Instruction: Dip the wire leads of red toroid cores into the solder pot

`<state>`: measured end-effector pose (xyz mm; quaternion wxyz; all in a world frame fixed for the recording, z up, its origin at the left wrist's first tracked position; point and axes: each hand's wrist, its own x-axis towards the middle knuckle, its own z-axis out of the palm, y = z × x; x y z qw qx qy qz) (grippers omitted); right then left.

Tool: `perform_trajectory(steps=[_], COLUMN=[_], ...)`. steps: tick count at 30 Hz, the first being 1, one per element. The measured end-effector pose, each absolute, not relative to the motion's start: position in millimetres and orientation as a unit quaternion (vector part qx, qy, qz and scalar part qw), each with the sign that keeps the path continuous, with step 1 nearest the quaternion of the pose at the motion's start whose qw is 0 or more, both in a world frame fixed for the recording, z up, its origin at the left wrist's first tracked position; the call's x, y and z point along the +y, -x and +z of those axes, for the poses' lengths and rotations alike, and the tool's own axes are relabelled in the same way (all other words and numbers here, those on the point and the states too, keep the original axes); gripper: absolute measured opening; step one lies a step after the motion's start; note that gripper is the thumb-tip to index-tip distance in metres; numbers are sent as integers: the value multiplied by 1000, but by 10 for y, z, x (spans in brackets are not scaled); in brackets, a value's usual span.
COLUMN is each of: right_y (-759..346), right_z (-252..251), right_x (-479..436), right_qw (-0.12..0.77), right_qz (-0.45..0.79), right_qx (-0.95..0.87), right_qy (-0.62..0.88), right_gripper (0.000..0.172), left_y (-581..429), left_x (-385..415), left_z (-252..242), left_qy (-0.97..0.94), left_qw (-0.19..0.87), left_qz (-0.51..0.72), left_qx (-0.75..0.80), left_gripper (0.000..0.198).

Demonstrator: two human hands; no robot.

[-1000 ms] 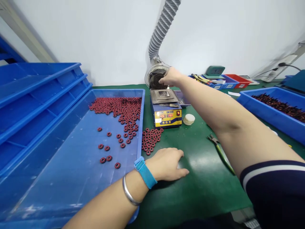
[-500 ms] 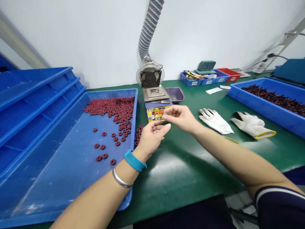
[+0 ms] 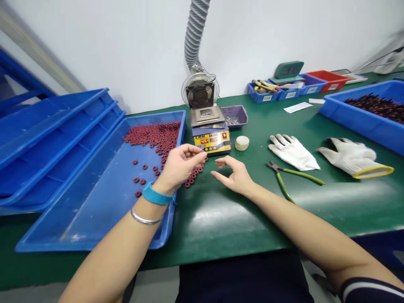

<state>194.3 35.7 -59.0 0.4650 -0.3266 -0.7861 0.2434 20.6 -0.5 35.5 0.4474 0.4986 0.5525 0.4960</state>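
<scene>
My left hand [image 3: 181,166], with a blue band and a silver bangle at the wrist, is above the right edge of the big blue tray [image 3: 104,210]. Its thumb and fingers are pinched together; what may be between them is too small to make out. Just right of it, my right hand [image 3: 235,174] hovers over the green table with thumb and fingers apart, holding nothing visible. Small red-and-black toothed rings [image 3: 154,134] fill the tray's far end. More loose rings [image 3: 191,179] lie on the table beside the left hand, partly hidden by it.
Behind the hands stands a solder pot [image 3: 211,141] with red digits, under a fan and duct hose [image 3: 197,33]. A round white pot [image 3: 242,143], green-handled cutters [image 3: 284,176], white gloves [image 3: 293,151] and a blue bin [image 3: 356,122] lie rightward. Stacked blue trays [image 3: 63,139] stand left.
My hands have drawn apart: the left moved left towards the tray's edge, the right dropped lower and opened. The round pot and the cutters have come into sight. The view has shifted slightly.
</scene>
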Motion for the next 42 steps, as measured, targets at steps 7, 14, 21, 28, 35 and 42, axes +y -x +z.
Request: perform_trajectory(steps=[7,14,21,28,35,42], right_y=[-1737,-1364,-1200,-1245,-1749,-1832], right_z=[-796,-771,-760,-758,-461,-191], right_x=[274,82,50,113,358,369], right_qw=[253,218,245,339,432,465], right_qz=[271,256,237,385,632,640], right_qx=[-865,-857,-827,-751,-522,-511], right_qy=[339,390,446,416,376,335], right_gripper=[30,27,24,14,30,27], left_y=[790,1372,1372,590,-84,-100], left_x=[-669,-1093,-859,-521,91,-40], left_z=[386,-33,120,542,335,99], left_qy=[-607,-519,-537,-656,-547,-570], left_qw=[232,296,188,123,314,459], left_qz=[283,117,136,258,490,446], left_qx=[705,793,811,699,602,515], left_gripper=[32,30,43,33,30,45])
